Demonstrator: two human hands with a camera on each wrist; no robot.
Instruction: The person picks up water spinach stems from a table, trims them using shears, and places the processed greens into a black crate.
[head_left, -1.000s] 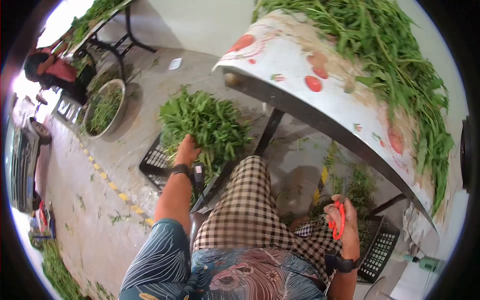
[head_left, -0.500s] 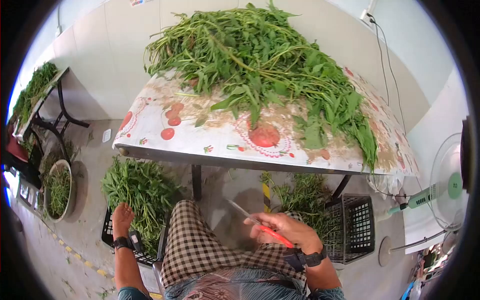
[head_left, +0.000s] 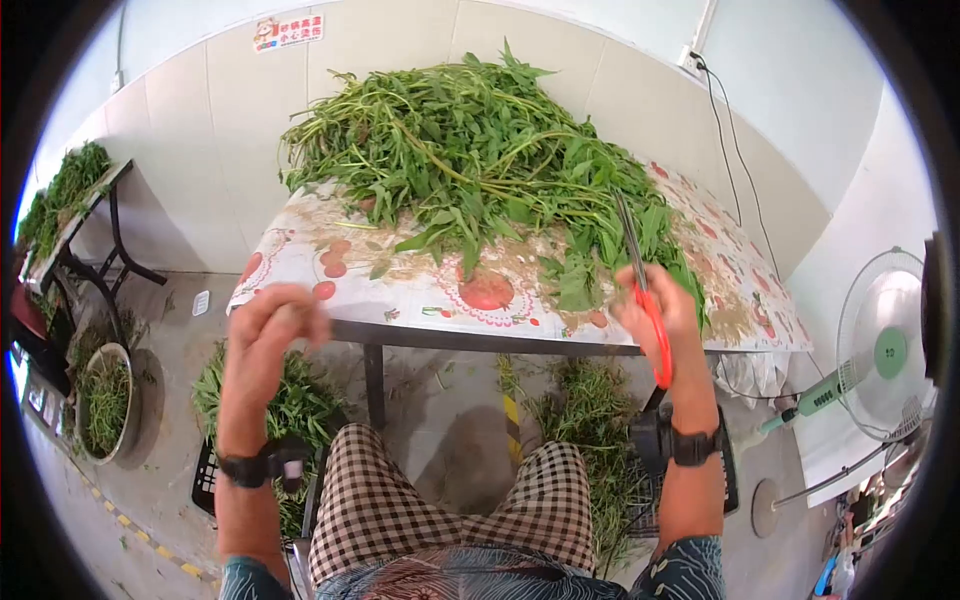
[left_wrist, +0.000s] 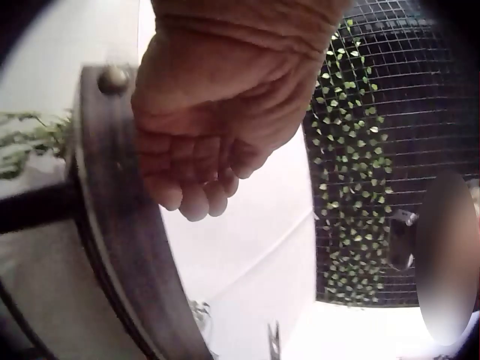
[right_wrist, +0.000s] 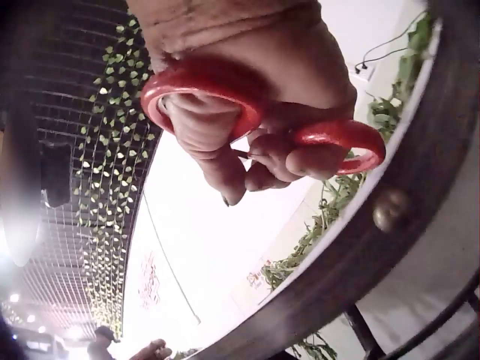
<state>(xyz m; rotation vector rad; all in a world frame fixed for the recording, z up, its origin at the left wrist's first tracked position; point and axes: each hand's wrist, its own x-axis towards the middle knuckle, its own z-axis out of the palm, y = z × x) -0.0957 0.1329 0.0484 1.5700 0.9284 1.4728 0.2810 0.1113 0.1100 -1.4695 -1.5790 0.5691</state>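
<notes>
In the head view my right hand [head_left: 678, 312] grips red-handled scissors [head_left: 657, 345], their dark blades pointing up and away over the front of the table. The right wrist view shows my thumb and fingers through the red handle loops [right_wrist: 341, 136]. My left hand [head_left: 262, 350] hangs just off the table's front left corner, fingers loosely curled and holding nothing; its empty palm faces the left wrist camera [left_wrist: 217, 112]. Beyond both hands a big heap of leafy green stems [head_left: 450, 150] covers the back of the table [head_left: 385, 300], which has a fruit-print cloth.
Below my left arm, cut leafy greens [head_left: 285, 400] fill a black crate [head_left: 204, 480]. More stems [head_left: 600, 430] lie on the floor beneath the table at right, beside another crate [head_left: 731, 490]. A fan [head_left: 888, 355] stands at right, and a round basin [head_left: 137, 405] at far left.
My left hand has left the greens in the crate and risen to the table's edge. The scissors have swung from pointing left to pointing up over the table. The view has turned right.
</notes>
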